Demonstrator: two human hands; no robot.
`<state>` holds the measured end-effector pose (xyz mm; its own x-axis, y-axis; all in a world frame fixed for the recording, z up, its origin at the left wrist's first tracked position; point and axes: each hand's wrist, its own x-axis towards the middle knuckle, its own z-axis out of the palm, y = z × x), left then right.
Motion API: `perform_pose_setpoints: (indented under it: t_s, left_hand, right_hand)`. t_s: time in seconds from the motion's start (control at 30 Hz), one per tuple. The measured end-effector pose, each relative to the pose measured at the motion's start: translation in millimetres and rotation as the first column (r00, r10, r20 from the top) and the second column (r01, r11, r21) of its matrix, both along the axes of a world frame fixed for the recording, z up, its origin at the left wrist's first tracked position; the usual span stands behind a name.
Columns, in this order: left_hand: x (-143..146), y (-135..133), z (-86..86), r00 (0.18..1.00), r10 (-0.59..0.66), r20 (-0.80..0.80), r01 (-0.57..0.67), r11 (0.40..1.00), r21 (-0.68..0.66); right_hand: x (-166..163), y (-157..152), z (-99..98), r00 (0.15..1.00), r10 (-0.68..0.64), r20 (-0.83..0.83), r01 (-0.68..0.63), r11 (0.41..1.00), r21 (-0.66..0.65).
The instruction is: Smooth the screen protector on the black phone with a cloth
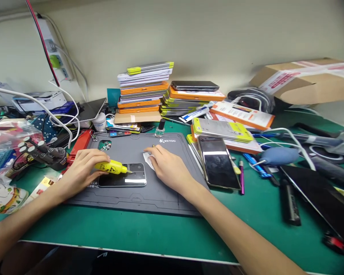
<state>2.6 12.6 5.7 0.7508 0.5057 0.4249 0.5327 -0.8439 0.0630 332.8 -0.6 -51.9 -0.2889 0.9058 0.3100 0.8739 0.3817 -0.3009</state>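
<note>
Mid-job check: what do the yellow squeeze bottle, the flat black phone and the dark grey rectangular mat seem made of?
Yellow squeeze bottle: probably plastic, smooth and evenly coloured; its thin tip looks metallic, though too small to be sure.
Flat black phone: likely glass-fronted, glossy, with a bright reflection.
Dark grey rectangular mat: perhaps rubber or silicone, matte, with moulded-looking lines.

The left hand (84, 170) hides the back end of the yellow bottle (114, 167), whose smaller print we cannot read. The right hand (170, 165) covers part of a white sheet (148, 159); we cannot tell whether it is gripped. The small parts (105, 146) are too tiny for us to identify. The right edge crops the cardboard box (312, 82).
</note>
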Motion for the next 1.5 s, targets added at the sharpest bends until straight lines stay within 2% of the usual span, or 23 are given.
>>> perform_pose_setpoints:
  t_s: [0.17,0.57,0.77,1.03,1.5]
  left_hand:
    - [-1,-4,1.3,1.000,0.003,-0.003,-0.002,0.999,0.032]
    - [-8,-6,9.8,1.000,0.010,-0.030,-0.009,1.000,0.011]
    - [-12,-7,11.2,0.999,0.047,0.003,-0.047,0.999,0.001]
    - [-17,-6,13.8,0.993,0.114,-0.043,-0.115,0.993,-0.023]
    - [-36,20,20.4,0.996,0.073,-0.049,-0.078,0.992,-0.103]
  right_hand:
    - [0,0,-3.8,1.000,0.004,-0.005,-0.004,1.000,0.018]
    - [0,0,-8.5,1.000,0.009,-0.022,-0.009,0.999,0.040]
    - [1,0,-10.7,1.000,0.004,-0.011,-0.004,0.998,0.058]
    - [2,1,-22.6,0.999,0.002,-0.045,0.002,0.996,0.084]
    - [3,-2,-10.1,1.000,-0.017,-0.012,0.017,1.000,0.019]
